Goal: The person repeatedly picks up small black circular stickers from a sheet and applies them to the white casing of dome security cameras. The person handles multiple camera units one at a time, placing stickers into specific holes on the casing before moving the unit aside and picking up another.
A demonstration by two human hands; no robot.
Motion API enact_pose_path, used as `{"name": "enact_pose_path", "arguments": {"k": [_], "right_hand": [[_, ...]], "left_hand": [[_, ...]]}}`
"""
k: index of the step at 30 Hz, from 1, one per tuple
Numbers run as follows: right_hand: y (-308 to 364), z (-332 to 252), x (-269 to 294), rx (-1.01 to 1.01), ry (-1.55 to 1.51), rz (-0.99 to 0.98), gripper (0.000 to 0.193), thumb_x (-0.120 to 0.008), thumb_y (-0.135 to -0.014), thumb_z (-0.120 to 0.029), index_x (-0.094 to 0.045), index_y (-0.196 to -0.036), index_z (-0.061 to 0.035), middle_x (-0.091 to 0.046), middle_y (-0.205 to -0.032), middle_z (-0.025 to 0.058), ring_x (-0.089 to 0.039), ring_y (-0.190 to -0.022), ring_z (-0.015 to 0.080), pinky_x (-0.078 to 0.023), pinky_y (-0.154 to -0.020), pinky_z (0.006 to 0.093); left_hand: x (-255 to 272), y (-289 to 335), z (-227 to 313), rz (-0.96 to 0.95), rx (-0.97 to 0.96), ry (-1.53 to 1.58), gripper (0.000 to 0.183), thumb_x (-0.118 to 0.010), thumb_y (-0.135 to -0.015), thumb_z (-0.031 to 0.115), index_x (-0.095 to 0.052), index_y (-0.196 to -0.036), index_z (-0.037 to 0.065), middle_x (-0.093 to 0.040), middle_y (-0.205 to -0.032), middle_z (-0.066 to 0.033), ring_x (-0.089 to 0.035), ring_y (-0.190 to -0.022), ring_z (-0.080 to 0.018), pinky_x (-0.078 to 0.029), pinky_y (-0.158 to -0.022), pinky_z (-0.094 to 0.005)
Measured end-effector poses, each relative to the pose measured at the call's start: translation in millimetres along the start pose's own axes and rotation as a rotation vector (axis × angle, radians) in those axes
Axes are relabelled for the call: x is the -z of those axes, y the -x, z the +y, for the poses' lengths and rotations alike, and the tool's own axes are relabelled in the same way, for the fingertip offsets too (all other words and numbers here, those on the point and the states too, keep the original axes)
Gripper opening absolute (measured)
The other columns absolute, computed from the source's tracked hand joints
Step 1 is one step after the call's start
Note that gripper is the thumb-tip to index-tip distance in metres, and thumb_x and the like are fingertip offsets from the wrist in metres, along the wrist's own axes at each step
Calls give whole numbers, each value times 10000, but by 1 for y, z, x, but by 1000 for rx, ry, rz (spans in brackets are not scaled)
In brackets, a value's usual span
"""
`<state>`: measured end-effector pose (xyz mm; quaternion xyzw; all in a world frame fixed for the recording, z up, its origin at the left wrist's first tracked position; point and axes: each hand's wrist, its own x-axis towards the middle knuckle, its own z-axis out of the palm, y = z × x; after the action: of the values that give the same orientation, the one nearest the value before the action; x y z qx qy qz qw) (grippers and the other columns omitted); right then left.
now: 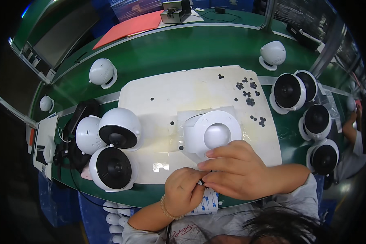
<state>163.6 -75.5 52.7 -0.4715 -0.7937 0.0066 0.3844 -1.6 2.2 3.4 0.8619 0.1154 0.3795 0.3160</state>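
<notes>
My left hand is closed near the table's front edge, with a white backing sheet with blue print coming out from under its fingers. My right hand reaches in from the right; its thumb and fingertips meet the left fingertips in a pinch. A tiny dark piece shows between them, mostly hidden. Just beyond the hands, a white rounded camera housing lies on a clear plastic bag, its ring-shaped base facing up. Small round black pads lie scattered on the pale board.
Three white ball-shaped cameras cluster left of the board, beside a black cable bundle. Several more cameras stand along the right edge. Two others sit farther back on the green table. Another person is at far right.
</notes>
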Motion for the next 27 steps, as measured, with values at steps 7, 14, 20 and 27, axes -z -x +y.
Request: {"name": "enact_pose_path", "arguments": {"k": [7, 14, 20, 27], "right_hand": [[9, 3, -7, 210, 55, 63, 194, -633, -684, -133, -586, -853, -49, -551, -1090, 82, -501, -1026, 226, -385, -770, 324], [11, -1, -3, -89, -200, 5, 335, -654, -685, -53, -551, -1004, -64, -579, -998, 60, -559, -859, 204, -394, -724, 303], [10, 8, -16, -25, -211, 118, 413, -655, -673, -50, -544, -1070, -75, -595, -906, 19, -561, -776, 191, -394, -678, 288], [11, 10, -9, 260, 49, 90, 397, -613, -675, -89, -566, -1069, -96, -589, -909, -4, -546, -770, 160, -391, -667, 272]], "left_hand": [[3, 2, -2, -1, 1, 10, 250, -575, -602, -31, -577, -848, 10, -567, -694, -96, -533, -579, -255, -412, -516, -336], [5, 2, 2, 33, 160, 129, 95, -643, -710, 78, -583, -752, 16, -536, -614, -83, -499, -519, -249, -392, -489, -326], [7, 8, -6, -32, 106, 167, 197, -574, -808, 153, -531, -733, -24, -529, -657, -128, -496, -526, -230, -391, -489, -291], [6, 6, -3, 25, 108, 205, 200, -597, -788, 151, -523, -681, 0, -496, -596, -111, -478, -509, -279, -377, -472, -334]]}}
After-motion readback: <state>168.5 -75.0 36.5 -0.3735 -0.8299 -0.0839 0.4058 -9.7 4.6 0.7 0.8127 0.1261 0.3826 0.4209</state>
